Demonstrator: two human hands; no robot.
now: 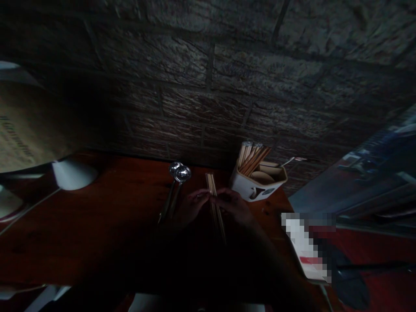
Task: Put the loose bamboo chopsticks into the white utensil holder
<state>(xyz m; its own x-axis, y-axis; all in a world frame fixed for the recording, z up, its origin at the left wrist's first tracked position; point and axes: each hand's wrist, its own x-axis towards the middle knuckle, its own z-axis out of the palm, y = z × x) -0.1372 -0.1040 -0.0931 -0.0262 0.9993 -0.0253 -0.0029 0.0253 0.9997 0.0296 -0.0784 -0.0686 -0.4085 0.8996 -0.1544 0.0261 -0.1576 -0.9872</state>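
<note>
The scene is very dim. Over a dark red wooden table [97, 225], my left hand [191, 208] and my right hand [234, 206] meet around a small bundle of wooden chopsticks [214, 201]. Both hands have their fingers closed on the sticks, which point away from me toward the wall. Just left of my left hand, two metal spoons [177, 177] lie on the table with their bowls toward the wall. To the right of my right hand stands a white holder [256, 184] with more chopsticks leaning in it.
A dark brick wall [208, 86] runs along the table's far edge. A white bowl [74, 174] sits at the left, beside a large tan object [26, 125]. A white pixelated item [307, 247] lies at the table's right edge.
</note>
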